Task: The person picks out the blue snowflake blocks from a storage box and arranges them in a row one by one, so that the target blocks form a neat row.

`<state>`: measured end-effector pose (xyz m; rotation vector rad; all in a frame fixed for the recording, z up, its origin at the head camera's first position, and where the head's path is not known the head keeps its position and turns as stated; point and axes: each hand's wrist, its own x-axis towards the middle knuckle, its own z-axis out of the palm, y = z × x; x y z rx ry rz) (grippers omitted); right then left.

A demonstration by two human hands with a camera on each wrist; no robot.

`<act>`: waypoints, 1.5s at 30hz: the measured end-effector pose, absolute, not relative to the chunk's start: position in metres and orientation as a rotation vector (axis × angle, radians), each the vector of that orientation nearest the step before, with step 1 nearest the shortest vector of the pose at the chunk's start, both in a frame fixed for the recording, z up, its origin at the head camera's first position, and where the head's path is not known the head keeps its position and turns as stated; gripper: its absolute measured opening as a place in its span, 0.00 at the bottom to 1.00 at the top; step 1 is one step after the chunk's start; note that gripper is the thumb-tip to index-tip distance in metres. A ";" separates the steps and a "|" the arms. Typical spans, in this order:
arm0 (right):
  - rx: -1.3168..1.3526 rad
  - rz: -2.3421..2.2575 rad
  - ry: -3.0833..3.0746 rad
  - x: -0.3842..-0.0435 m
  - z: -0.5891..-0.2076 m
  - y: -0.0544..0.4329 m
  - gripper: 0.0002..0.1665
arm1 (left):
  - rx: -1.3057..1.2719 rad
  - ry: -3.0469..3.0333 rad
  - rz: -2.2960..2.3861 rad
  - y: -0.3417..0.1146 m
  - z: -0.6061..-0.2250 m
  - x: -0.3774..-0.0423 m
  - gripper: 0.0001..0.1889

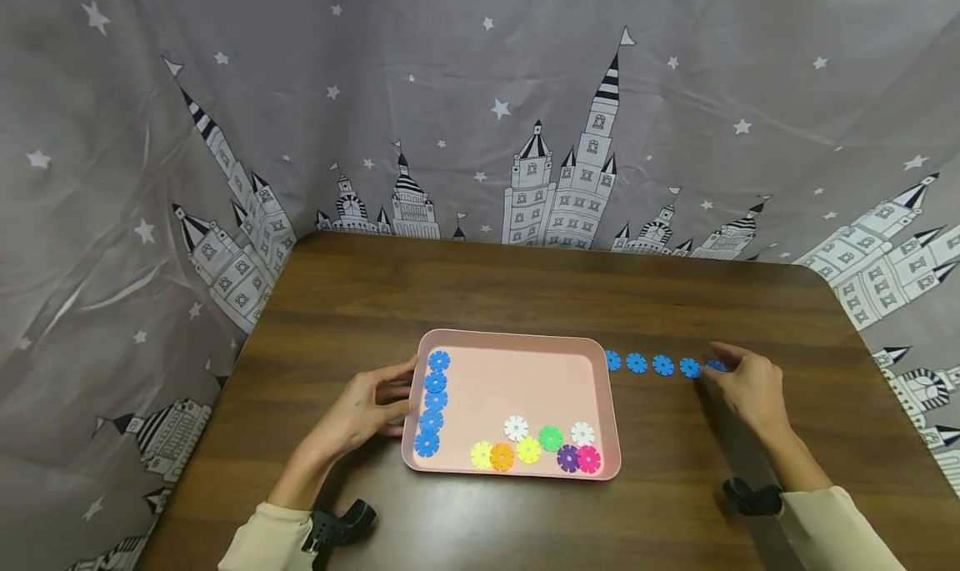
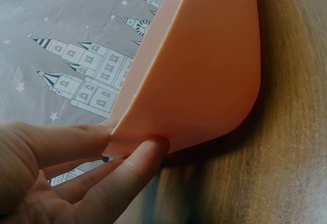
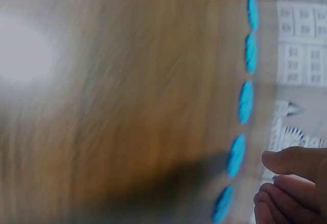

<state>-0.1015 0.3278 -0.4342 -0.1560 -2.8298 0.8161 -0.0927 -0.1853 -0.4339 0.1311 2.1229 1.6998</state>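
Pink tray [image 1: 517,379] is occupying the middle of the table [image 1: 525,292], left hand [image 1: 367,404] pinching its nine-o'clock edge, right hand [image 1: 753,390] hovering loosely curled, holding nothing, by blue discs [image 1: 662,365] trailing toward three o'clock; a slipping grip could be scattering them.

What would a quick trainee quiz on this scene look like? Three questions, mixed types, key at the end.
1. Count: how many blue discs lie on the wooden table, outside the tray?
2. True or false: the left hand grips the tray.
3. Multiple choice: which colour do exactly two discs in the tray share? A) orange B) green C) white

Key:
1. Five, in a row to the right of the tray, with the right hand at the row's right end.
2. True: it holds the tray's left side.
3. C: there are two white discs, but only one orange and one green.
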 end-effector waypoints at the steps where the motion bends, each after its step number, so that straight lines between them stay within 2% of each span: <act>1: -0.158 0.828 -2.835 -0.103 -0.431 0.323 0.24 | 0.128 2.127 1.697 -0.185 -0.434 -0.093 0.33; 16: -0.028 1.116 -2.913 -0.119 -0.392 0.237 0.30 | 0.110 2.124 1.701 -0.185 -0.433 -0.093 0.33; 22: 0.077 1.224 -2.945 -0.131 -0.392 0.199 0.27 | 0.155 2.129 1.709 -0.186 -0.432 -0.092 0.32; 32: 0.288 1.354 -2.945 -0.137 -0.399 0.146 0.28 | 0.101 2.146 1.686 -0.185 -0.432 -0.091 0.33; 45: 0.345 1.360 -2.996 -0.145 -0.404 0.104 0.26 | 0.168 2.078 1.764 -0.188 -0.433 -0.090 0.32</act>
